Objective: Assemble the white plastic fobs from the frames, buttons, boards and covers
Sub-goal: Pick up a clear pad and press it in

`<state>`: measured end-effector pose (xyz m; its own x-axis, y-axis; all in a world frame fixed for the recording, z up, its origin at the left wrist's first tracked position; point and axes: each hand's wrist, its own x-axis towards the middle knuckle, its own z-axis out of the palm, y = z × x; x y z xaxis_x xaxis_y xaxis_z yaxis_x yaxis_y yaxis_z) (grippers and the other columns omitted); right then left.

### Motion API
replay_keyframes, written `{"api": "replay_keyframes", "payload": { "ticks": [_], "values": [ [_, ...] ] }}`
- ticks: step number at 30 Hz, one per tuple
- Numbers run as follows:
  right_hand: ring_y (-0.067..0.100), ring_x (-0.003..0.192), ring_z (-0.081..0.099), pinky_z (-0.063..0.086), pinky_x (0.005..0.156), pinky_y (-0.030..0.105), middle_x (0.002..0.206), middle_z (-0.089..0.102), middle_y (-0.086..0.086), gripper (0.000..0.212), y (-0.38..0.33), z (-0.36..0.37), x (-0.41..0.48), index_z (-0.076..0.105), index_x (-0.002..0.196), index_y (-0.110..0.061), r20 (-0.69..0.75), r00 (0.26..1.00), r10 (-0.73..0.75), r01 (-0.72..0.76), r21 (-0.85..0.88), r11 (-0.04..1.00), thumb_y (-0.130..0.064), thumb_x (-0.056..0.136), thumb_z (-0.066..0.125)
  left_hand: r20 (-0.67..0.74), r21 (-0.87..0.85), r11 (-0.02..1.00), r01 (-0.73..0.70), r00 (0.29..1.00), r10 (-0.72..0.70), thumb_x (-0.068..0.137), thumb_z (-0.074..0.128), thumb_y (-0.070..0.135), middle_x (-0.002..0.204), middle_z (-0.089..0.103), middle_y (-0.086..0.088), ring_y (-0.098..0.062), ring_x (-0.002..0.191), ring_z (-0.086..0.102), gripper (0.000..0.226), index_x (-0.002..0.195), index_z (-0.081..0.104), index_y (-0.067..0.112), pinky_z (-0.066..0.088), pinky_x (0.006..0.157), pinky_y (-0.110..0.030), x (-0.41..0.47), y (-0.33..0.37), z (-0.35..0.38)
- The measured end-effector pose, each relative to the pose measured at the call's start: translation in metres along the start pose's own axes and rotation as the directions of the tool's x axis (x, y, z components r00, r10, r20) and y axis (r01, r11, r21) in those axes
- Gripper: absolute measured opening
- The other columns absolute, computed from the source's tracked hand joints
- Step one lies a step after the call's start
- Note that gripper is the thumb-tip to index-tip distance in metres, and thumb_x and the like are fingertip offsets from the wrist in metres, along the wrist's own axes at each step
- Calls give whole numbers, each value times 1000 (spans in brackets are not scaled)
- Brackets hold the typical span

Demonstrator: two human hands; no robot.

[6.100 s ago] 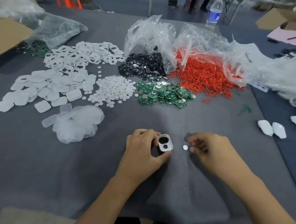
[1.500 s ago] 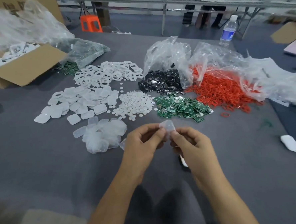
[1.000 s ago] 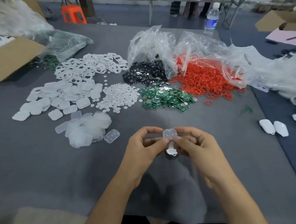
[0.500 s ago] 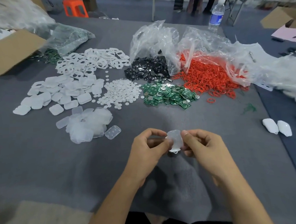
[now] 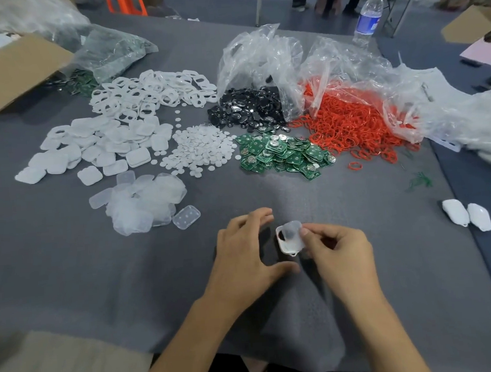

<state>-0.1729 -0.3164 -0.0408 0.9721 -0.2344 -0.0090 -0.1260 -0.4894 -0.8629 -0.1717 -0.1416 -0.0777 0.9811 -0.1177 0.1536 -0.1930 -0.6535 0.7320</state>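
My right hand (image 5: 339, 252) pinches a white fob frame (image 5: 285, 245) with a translucent pad (image 5: 293, 233) laid over it, low above the grey table (image 5: 71, 268). My left hand (image 5: 247, 252) hovers just left of it, fingers spread, holding nothing. Further back lie the part piles: white frames (image 5: 152, 91), white covers (image 5: 98, 146), small round white buttons (image 5: 199, 151), green boards (image 5: 282, 154), and translucent pads (image 5: 142, 203), one of which lies apart (image 5: 186, 216).
Black discs (image 5: 248, 108) and red rings (image 5: 349, 122) spill from clear bags behind the boards. Two white fobs (image 5: 467, 215) lie at the right. A cardboard box (image 5: 16, 70) is back left, a water bottle (image 5: 369, 14) back right.
My left hand has let go of the frame and pad and spread its fingers. The right hand now holds both alone, slightly lower and to the right.
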Motion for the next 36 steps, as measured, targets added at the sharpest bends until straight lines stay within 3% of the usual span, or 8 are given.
{"api": "replay_keyframes", "payload": {
  "ticks": [3,7,16,27,30,36],
  "values": [
    [-4,69,67,50,65,12,72,72,-23,8,0,4,2,79,86,-35,27,1000,8,-7,-34,999,-28,88,75,-6,61,998,-29,1000,29,63,78,76,135,58,28,4,137,35,100,145,33,41,24,104,-25,4,-1,4],
    [-9,65,63,43,59,4,67,68,-26,16,-1,9,5,71,74,-34,-4,1000,-16,16,-98,995,-24,85,78,-19,78,996,-49,999,50,71,71,76,128,61,30,4,132,38,92,146,33,39,25,100,-27,4,-2,8],
    [-16,68,58,37,54,0,68,62,-35,23,1,15,3,66,64,-31,-47,999,3,-12,-191,981,-25,83,74,-45,105,992,-67,996,72,74,72,68,122,63,29,2,130,39,82,143,38,41,26,103,-27,4,-4,8],
    [2,63,63,45,56,13,67,67,-12,17,11,17,8,65,68,-31,-23,999,-46,41,-198,979,-25,79,77,-90,118,987,-107,989,118,74,69,67,116,59,31,6,124,40,53,120,54,45,21,98,-15,4,-6,10],
    [3,68,62,48,61,19,72,65,-12,18,14,15,11,66,71,-33,8,996,-92,92,-198,976,-23,79,79,-92,121,985,-119,987,131,75,71,69,115,62,31,2,127,41,48,114,60,43,26,97,-23,5,-8,12],
    [-2,83,61,42,74,3,89,60,-17,26,15,6,13,73,90,-32,132,924,-359,382,-244,892,-7,85,72,-110,114,985,-128,984,140,73,67,77,120,63,32,2,128,43,49,107,66,41,26,99,-25,5,-10,15]
  ]
}}
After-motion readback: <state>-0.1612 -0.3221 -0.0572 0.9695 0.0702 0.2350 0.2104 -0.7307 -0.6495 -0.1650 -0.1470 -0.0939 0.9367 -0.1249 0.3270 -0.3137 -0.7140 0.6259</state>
